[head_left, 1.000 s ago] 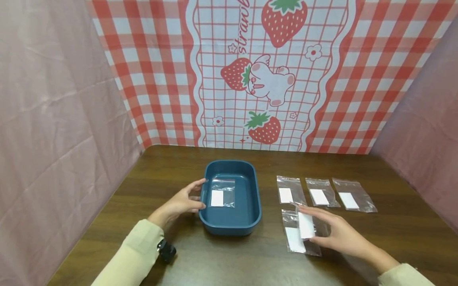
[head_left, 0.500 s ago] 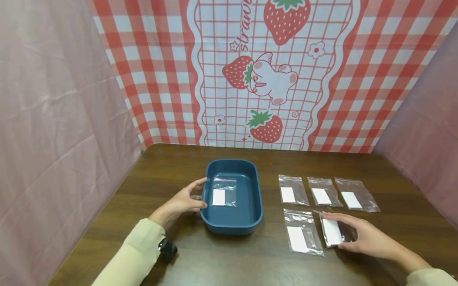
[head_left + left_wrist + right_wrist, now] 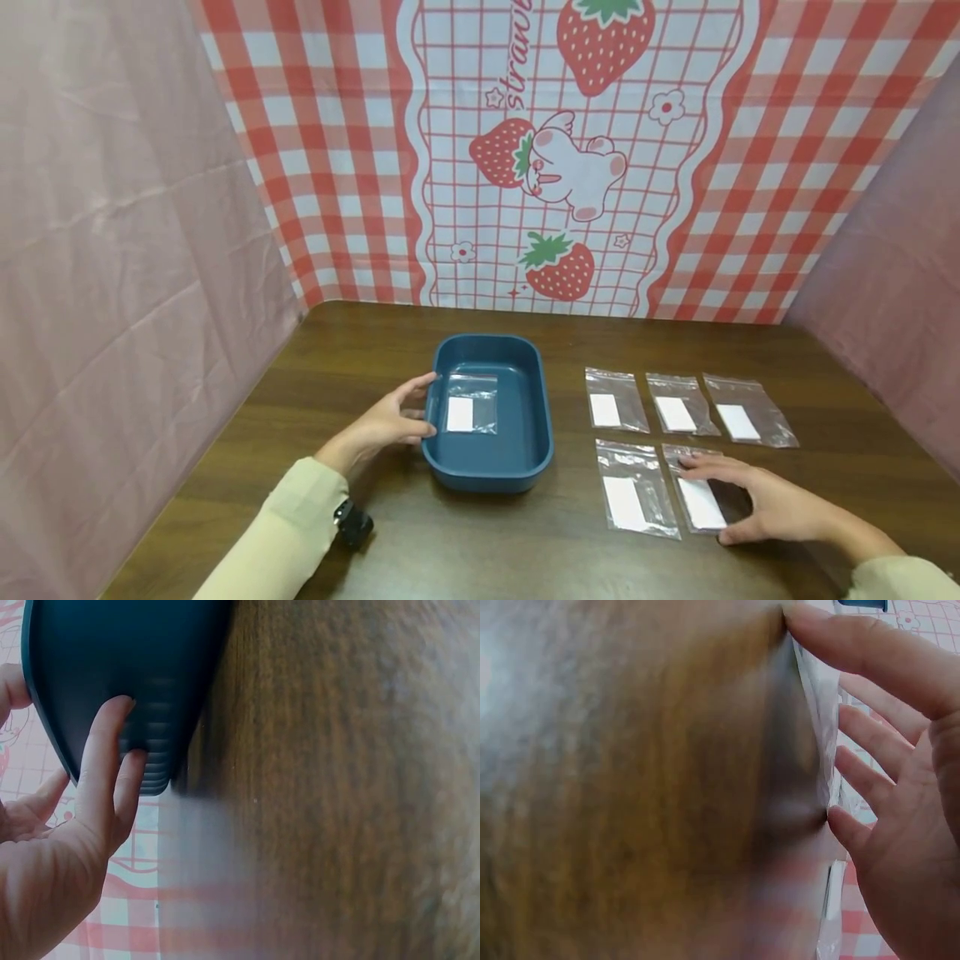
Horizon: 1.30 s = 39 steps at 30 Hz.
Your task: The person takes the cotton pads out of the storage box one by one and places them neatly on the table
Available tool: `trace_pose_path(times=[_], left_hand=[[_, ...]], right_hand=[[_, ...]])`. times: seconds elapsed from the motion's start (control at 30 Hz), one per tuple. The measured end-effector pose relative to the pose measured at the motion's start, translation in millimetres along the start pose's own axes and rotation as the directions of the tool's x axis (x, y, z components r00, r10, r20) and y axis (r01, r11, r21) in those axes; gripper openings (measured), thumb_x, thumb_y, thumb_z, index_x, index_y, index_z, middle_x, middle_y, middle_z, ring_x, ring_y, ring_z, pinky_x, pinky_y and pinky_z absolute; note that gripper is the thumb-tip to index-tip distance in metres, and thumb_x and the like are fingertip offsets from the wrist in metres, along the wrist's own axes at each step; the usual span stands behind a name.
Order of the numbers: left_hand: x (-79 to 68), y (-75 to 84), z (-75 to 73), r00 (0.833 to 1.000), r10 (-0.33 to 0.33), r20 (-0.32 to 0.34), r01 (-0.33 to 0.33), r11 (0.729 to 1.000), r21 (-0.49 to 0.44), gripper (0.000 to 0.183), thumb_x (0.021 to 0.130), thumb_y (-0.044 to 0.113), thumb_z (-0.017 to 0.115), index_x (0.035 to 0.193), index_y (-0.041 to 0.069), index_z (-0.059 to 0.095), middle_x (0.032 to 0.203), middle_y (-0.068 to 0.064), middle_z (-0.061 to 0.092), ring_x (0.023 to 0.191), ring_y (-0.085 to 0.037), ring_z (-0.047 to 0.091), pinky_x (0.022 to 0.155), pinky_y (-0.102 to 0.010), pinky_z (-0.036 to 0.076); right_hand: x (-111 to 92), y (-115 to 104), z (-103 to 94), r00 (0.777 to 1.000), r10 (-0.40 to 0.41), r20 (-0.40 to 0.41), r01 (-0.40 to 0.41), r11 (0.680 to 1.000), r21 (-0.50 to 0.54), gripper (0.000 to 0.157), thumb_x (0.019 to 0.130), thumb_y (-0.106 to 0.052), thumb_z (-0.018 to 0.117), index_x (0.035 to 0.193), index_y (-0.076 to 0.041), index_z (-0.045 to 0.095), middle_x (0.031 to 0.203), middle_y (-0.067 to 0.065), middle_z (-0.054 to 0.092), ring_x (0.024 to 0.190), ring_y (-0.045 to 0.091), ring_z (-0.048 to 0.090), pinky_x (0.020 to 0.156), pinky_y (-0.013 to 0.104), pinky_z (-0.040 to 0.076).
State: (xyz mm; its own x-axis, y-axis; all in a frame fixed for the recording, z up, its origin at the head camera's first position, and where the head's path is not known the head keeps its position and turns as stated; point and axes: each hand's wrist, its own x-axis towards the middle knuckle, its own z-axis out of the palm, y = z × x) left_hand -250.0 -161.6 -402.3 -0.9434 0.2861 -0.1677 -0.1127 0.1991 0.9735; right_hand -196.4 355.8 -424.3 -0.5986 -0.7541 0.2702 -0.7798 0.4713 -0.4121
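Observation:
On the table, a blue rectangular box (image 3: 487,462) has my left hand (image 3: 381,423) at its left wall. In the left wrist view, two fingers (image 3: 101,765) press the outer wall while other digits reach the rim. Inside the box lies a clear zip bag (image 3: 472,404) with a white card. My right hand (image 3: 772,504) rests over another zip bag (image 3: 701,504) with a white card, lying at the front right. Its fingers are spread, the thumb at the bag's near corner and fingertips near its top. Close to its left lies a similar zip bag (image 3: 637,492).
Behind these, a row of three more zip bags, the left one (image 3: 615,400), the middle one (image 3: 681,406) and the right one (image 3: 750,412), lies on the brown wooden table (image 3: 360,350). A checked strawberry cloth (image 3: 562,167) hangs at the back, with pink curtains (image 3: 135,250) at the sides.
My right hand has carried its zip bag rightward from above the neighbouring bag, lowered it flat onto the table, and loosened its fingers. The left hand stays at the box.

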Motion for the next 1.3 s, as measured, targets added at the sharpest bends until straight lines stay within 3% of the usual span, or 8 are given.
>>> trace_pose_path(times=[0.3, 0.6, 0.7, 0.9, 1.17, 1.3], left_hand=[[-1.4, 1.1, 0.6, 1.000, 0.003, -0.010, -0.003, 1.000, -0.001, 0.080, 0.075, -0.006, 0.069, 0.144, 0.018, 0.035, 0.135, -0.020, 0.038, 0.113, -0.037, 0.050, 0.070, -0.037, 0.053], [-0.4, 1.7, 1.4, 1.000, -0.014, -0.021, 0.013, 1.000, -0.004, 0.081, 0.075, -0.006, 0.069, 0.144, 0.020, 0.036, 0.136, -0.018, 0.037, 0.113, -0.037, 0.049, 0.072, -0.039, 0.053], [-0.2, 1.0, 1.4, 1.000, -0.012, -0.020, 0.011, 1.000, -0.012, 0.081, 0.074, -0.006, 0.069, 0.144, 0.019, 0.036, 0.136, -0.019, 0.037, 0.113, -0.037, 0.049, 0.072, -0.038, 0.053], [-1.3, 0.5, 1.5, 1.000, -0.003, -0.009, 0.003, 1.000, -0.006, 0.082, 0.074, -0.006, 0.069, 0.144, 0.018, 0.034, 0.136, -0.020, 0.036, 0.114, -0.038, 0.049, 0.072, -0.037, 0.053], [-2.8, 1.5, 0.5, 1.000, -0.001, 0.003, 0.001, 1.000, -0.016, 0.081, 0.075, -0.006, 0.068, 0.144, 0.017, 0.034, 0.137, -0.020, 0.035, 0.115, -0.038, 0.048, 0.073, -0.038, 0.053], [-2.4, 1.1, 0.5, 1.000, 0.015, 0.021, -0.014, 0.999, -0.037, 0.081, 0.075, -0.007, 0.067, 0.145, 0.015, 0.033, 0.137, -0.021, 0.033, 0.114, -0.039, 0.048, 0.073, -0.039, 0.053]], right_hand=[[0.5, 0.1, 1.0, 1.000, -0.013, -0.018, 0.013, 1.000, -0.008, 0.076, 0.061, -0.034, 0.084, 0.126, -0.008, 0.055, 0.135, 0.012, 0.045, 0.131, 0.001, 0.024, 0.095, 0.006, 0.016], [8.6, -10.9, 2.9, 0.984, 0.076, -0.159, -0.075, 0.997, 0.013, 0.075, 0.060, -0.023, 0.086, 0.126, -0.004, 0.055, 0.130, 0.007, 0.051, 0.126, -0.003, 0.031, 0.096, 0.007, 0.019], [14.0, -16.2, 4.1, 0.961, 0.165, -0.221, -0.162, 0.986, 0.035, 0.072, 0.060, -0.019, 0.086, 0.125, -0.005, 0.056, 0.126, 0.006, 0.055, 0.120, -0.006, 0.036, 0.093, 0.006, 0.022], [24.9, -24.0, 8.0, 0.886, 0.362, -0.291, -0.350, 0.932, 0.093, 0.060, 0.068, -0.019, 0.083, 0.122, -0.010, 0.059, 0.120, 0.007, 0.060, 0.112, -0.012, 0.037, 0.087, 0.003, 0.024], [42.2, -30.6, 13.8, 0.811, 0.466, -0.353, -0.431, 0.885, 0.178, 0.057, 0.074, -0.019, 0.079, 0.124, -0.005, 0.056, 0.120, 0.011, 0.059, 0.108, -0.008, 0.044, 0.084, 0.013, 0.038], [52.3, -34.4, 15.7, 0.795, 0.482, -0.368, -0.432, 0.876, 0.214, 0.057, 0.077, -0.017, 0.077, 0.127, -0.004, 0.054, 0.123, 0.014, 0.057, 0.105, 0.002, 0.051, 0.083, 0.016, 0.042]])
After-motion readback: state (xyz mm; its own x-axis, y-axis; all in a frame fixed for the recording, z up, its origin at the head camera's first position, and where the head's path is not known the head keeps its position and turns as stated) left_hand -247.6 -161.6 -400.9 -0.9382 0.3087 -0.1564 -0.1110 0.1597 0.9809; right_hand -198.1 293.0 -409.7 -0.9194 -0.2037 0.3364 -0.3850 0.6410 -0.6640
